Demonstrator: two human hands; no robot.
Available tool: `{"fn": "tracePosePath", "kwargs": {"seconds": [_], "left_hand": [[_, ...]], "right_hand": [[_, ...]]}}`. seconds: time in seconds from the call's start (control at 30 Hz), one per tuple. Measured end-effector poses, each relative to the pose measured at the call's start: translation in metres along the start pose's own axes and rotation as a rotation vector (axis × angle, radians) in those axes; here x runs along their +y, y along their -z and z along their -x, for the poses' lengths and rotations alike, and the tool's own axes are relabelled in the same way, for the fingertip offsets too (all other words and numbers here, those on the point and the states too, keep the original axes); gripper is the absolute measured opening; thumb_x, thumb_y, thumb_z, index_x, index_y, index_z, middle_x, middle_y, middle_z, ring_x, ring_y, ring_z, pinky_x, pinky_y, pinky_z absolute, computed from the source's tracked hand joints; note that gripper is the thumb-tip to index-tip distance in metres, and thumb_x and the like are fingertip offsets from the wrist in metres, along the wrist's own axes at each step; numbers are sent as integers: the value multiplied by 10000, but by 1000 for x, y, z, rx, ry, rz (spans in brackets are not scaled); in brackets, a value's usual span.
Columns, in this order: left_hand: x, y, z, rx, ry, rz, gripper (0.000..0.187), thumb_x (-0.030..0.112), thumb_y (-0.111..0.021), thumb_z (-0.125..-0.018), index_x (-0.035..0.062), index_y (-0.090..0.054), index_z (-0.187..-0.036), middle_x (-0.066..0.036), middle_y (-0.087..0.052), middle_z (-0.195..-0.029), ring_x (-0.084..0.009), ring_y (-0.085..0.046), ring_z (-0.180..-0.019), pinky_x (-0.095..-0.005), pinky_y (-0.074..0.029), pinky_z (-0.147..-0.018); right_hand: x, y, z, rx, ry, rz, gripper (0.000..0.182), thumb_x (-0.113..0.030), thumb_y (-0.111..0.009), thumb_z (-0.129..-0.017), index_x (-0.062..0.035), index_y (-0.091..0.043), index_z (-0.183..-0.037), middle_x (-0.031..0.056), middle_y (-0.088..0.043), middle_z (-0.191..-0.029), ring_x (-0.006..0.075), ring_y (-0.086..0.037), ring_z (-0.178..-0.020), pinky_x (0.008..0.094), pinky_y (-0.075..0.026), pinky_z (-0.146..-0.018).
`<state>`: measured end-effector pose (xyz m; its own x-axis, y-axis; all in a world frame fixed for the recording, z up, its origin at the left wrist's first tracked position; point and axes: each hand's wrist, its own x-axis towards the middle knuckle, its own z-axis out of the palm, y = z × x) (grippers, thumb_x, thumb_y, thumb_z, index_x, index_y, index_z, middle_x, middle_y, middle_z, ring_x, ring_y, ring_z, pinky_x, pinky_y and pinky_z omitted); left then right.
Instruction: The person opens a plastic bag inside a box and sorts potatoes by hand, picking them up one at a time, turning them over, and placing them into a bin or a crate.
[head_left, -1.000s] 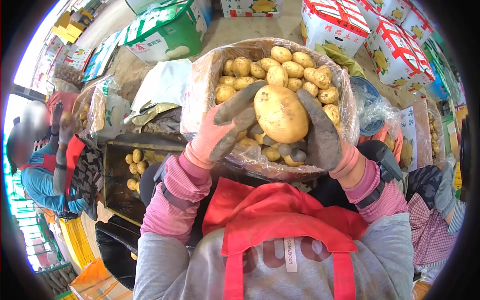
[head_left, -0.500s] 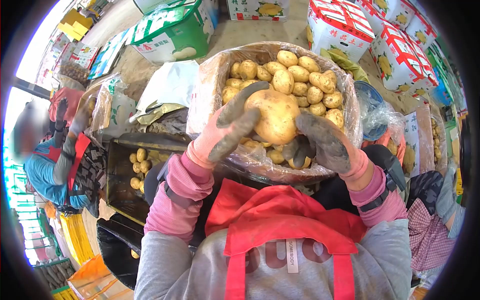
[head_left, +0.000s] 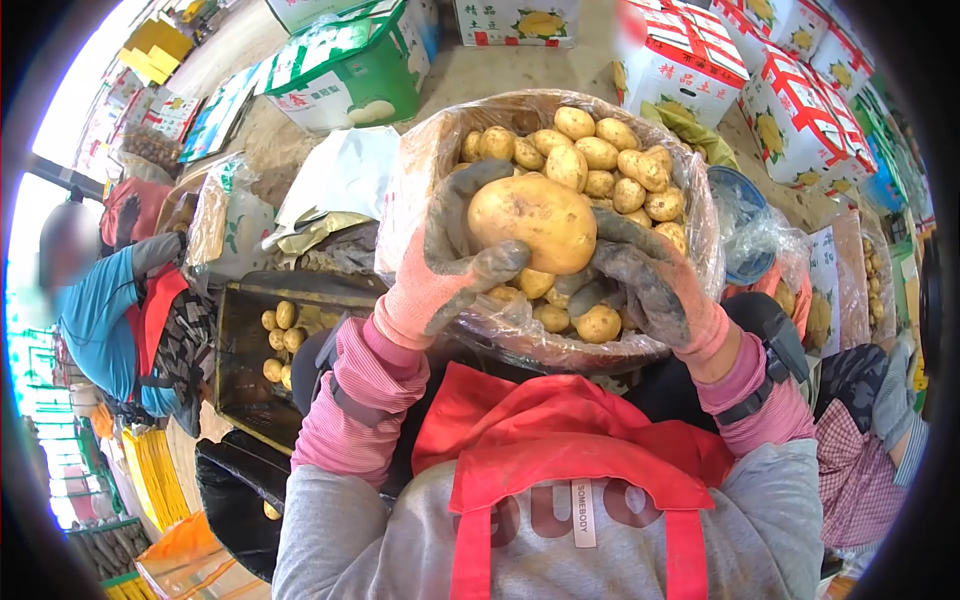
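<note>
A large yellow potato [head_left: 532, 222] is held above a lined box of potatoes, its long side lying crosswise. My left hand [head_left: 440, 250], in a pink glove with a dirty grey palm, wraps around its left end, thumb at the lower front. My right hand [head_left: 645, 280], gloved alike, has curled fingers against the right end; some fingertips are hidden. Beneath them, smaller potatoes [head_left: 598, 154] fill the box [head_left: 425, 165], whose clear plastic liner folds over the rim. One potato [head_left: 599, 323] lies just below my right fingers.
A dark crate [head_left: 245, 385] with several potatoes stands left of my legs. Beyond it a person in a blue top [head_left: 100, 310] bends over another box. Green [head_left: 350, 85] and red-white cartons [head_left: 680, 65] stand ahead. A blue bucket [head_left: 745, 225] with plastic is at right.
The large potato has turned from nearly upright to crosswise and shifted slightly left. My left fingers now lie around its end. The person at left has lowered their arms.
</note>
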<state>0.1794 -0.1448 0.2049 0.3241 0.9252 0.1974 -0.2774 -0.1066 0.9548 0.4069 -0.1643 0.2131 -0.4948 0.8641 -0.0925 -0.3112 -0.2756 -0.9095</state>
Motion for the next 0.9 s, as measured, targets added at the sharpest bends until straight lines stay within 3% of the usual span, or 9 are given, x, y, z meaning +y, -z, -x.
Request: {"fn": "tracePosePath", "kwargs": {"seconds": [0.2, 0.4, 0.43, 0.53, 0.6, 0.67, 0.8, 0.87, 0.9], "left_hand": [[48, 5, 18, -113, 216, 61, 727, 177, -826, -704, -29, -453, -1293, -101, -559, -1220, -156, -546, -1092, -305, -439, -958], [82, 71, 142, 386, -171, 437, 843, 431, -734, -744, 69, -368, -1411, -177, -457, -1366, -289, -514, -1198, -490, -447, -972], [80, 102, 171, 226, -417, 730, 802, 432, -693, -792, 107, -337, -1433, -179, -400, -1418, -316, -498, -1218, -505, -466, -947], [119, 156, 288, 442, -525, 594, 665, 445, -631, -837, 70, -435, -1351, -190, -506, -1302, -333, -549, -1113, -425, -541, -831], [155, 153, 350, 915, -645, 537, 596, 412, -612, -848, 42, -479, -1296, -221, -535, -1239, -336, -570, -1022, -401, -561, -766], [186, 192, 445, 967, -730, 490, 582, 392, -607, -839, 17, -494, -1269, -245, -537, -1209, -350, -567, -1014, -410, -570, -741], [314, 202, 561, 1363, -1103, 183, 571, 385, -626, -809, -11, -515, -1206, -277, -515, -1172, -403, -537, -1078, -475, -568, -787], [367, 206, 578, 1480, -1398, 155, 591, 382, -608, -826, -31, -483, -1231, -273, -497, -1201, -424, -525, -1081, -517, -536, -866], [374, 197, 563, 1505, -1447, 220, 617, 364, -578, -847, -81, -440, -1252, -288, -483, -1245, -437, -509, -1128, -531, -494, -942]], "right_hand": [[-6, -1, -2, -128, 8, 305, 428, -252, -551, -951, 38, -502, -1262, 75, -638, -980, 126, -611, -790, 282, -505, -709], [31, 15, -5, 185, -25, 320, 367, -315, -525, -961, -63, -570, -1223, 23, -627, -970, 114, -593, -767, 248, -496, -690], [37, 26, -7, 173, -119, 220, 364, -322, -511, -966, -72, -572, -1224, 15, -623, -970, 106, -585, -774, 238, -491, -697], [34, 31, -8, 142, -429, 33, 355, -334, -475, -977, -97, -584, -1218, 0, -618, -958, 102, -567, -793, 239, -483, -713], [47, 29, -9, 77, -434, 55, 378, -355, -469, -975, -100, -571, -1234, -4, -630, -1000, 89, -596, -785, 227, -501, -645], [57, 38, -9, 41, -443, 78, 402, -377, -463, -974, -102, -559, -1250, -8, -642, -1042, 77, -624, -778, 214, -519, -577], [74, 63, -28, 83, -554, -32, 413, -367, -461, -973, -109, -520, -1290, -6, -630, -1091, 107, -607, -880, 263, -534, -703], [84, 82, -38, 103, -596, -25, 388, -376, -547, -922, -86, -594, -1175, 85, -618, -1191, 246, -580, -1086, 363, -468, -947], [90, 95, -46, 43, -620, -91, 366, -355, -541, -928, -85, -592, -1170, 76, -621, -1144, 239, -583, -1025, 386, -474, -919]]}}
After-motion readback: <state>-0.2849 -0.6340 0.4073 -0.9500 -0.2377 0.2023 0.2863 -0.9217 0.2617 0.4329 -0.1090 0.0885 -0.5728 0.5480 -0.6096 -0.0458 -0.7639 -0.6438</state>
